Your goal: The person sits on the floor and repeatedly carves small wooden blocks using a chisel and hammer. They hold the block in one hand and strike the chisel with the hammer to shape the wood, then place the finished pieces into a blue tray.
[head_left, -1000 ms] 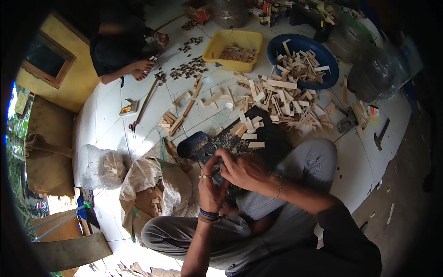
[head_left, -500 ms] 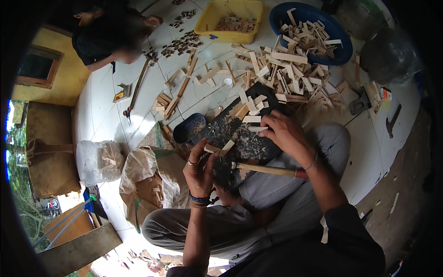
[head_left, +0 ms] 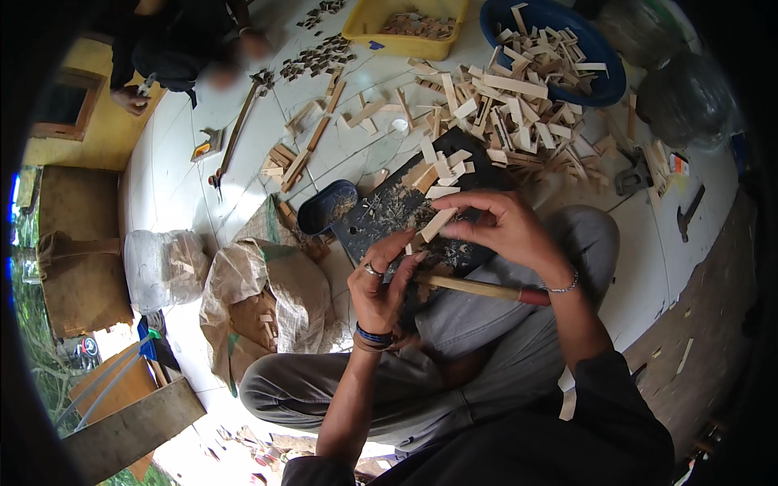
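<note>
Your right hand (head_left: 506,231) pinches a small wood strip (head_left: 438,223) over the dark board (head_left: 389,212) on your lap, so chips fall there. Your left hand (head_left: 381,287) closes on a tool with a wooden handle (head_left: 478,287). At 12 o'clock, the yellow tray (head_left: 365,28) holds small pieces; at 1 o'clock, the blue basin (head_left: 604,69) holds offcuts.

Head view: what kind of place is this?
Probably an informal floor-level woodcraft workshop. A heap of cut wooden pieces covers the white tiled floor, a blue basin holds more, and the right hand holds a small wood strip over a dark work board.
</note>
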A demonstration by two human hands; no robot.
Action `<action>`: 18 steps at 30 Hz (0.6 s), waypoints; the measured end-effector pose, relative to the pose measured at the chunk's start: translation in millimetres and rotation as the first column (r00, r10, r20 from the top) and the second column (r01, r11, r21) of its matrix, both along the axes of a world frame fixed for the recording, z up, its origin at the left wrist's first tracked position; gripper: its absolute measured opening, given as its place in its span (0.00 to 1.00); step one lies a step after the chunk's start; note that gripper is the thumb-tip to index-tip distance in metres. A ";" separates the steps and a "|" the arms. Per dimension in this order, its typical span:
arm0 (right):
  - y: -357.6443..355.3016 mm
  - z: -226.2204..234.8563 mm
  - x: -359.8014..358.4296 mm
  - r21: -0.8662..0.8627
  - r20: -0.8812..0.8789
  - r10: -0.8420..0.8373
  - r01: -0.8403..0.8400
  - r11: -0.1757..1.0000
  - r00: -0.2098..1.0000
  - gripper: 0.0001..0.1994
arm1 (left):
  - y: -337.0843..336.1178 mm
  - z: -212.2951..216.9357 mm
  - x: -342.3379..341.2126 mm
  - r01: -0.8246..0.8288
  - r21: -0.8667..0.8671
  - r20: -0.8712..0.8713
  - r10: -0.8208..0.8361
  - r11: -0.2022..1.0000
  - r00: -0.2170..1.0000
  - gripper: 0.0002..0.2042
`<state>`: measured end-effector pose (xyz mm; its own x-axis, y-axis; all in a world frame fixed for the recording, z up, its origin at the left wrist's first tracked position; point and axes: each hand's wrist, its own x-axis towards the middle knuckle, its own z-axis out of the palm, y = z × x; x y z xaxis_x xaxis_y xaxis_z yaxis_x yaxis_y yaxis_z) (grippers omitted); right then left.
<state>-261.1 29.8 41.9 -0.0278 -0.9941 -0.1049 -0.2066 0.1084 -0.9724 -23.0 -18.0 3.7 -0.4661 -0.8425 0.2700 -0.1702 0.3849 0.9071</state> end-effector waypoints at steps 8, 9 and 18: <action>2.8 -7.5 24.0 0.007 0.448 -0.016 0.015 1.000 0.894 0.18 | 15.1 1.8 -0.7 -0.014 0.265 -0.051 0.029 0.964 0.998 0.19; 1.7 -8.3 24.7 0.010 0.411 -0.034 0.033 0.999 0.911 0.18 | 15.1 1.2 0.2 -0.003 0.255 -0.039 0.013 0.967 0.999 0.19; 5.5 -1.6 26.3 -0.011 0.140 -0.064 0.066 0.998 0.988 0.17 | 11.5 -6.8 1.5 0.008 0.120 -0.060 -0.001 0.993 0.998 0.17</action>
<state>-234.8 35.3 40.3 -0.0790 -0.9922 -0.0967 -0.0617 0.1016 -0.9929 -21.5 -6.5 -3.1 -0.4562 -0.8684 0.1942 -0.1129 0.2730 0.9554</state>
